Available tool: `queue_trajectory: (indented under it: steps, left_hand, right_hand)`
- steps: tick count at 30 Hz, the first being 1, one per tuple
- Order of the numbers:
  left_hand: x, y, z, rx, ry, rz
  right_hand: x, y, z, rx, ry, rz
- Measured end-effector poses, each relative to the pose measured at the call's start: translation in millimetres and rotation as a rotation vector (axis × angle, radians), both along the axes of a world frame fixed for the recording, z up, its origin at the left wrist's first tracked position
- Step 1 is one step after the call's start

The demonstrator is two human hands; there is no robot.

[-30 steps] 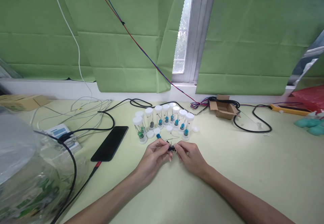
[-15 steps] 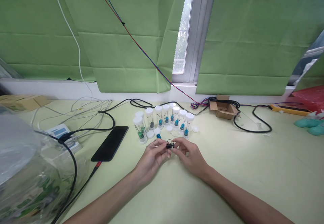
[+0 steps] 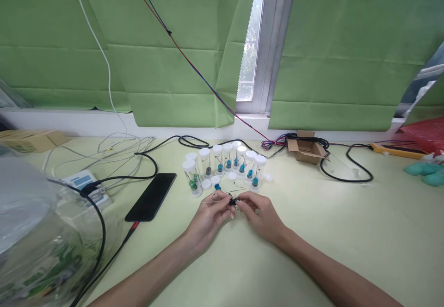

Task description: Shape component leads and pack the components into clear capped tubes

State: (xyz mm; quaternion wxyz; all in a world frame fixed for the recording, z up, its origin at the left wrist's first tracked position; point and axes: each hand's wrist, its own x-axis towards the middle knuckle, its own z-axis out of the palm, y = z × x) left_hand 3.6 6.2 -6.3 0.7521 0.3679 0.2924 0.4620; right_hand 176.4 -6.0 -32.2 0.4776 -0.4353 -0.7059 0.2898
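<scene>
My left hand (image 3: 208,218) and my right hand (image 3: 262,213) meet fingertip to fingertip over the pale green table (image 3: 347,233). Between them they pinch a small black part (image 3: 232,201) with thin wire leads; one wire sticks out to the left. Both hands are closed in a pinch. Just behind them stands a curved row of several clear vials with white caps (image 3: 225,163), each holding a blue or green bead-like component. A loose blue component (image 3: 217,187) and loose white caps (image 3: 206,184) lie in front of the vials.
A black phone (image 3: 151,196) with a cable lies to the left. Black and white cables (image 3: 138,156) cross the table's back. A clear plastic bag (image 3: 31,237) fills the near left. A small open cardboard box (image 3: 305,149) sits at the back right, under green window blinds.
The two hands have shifted slightly between frames, turning the black part between the fingertips. Nothing else on the table has moved.
</scene>
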Motion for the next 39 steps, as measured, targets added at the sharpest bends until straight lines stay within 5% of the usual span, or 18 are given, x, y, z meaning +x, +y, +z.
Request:
queue_trajectory:
  steps: [39]
  left_hand:
    - [-0.8,-1.3,2.1,0.043,0.029,-0.017]
  right_hand:
    - [-0.6,-1.4,1.3,-0.004,0.006,0.024]
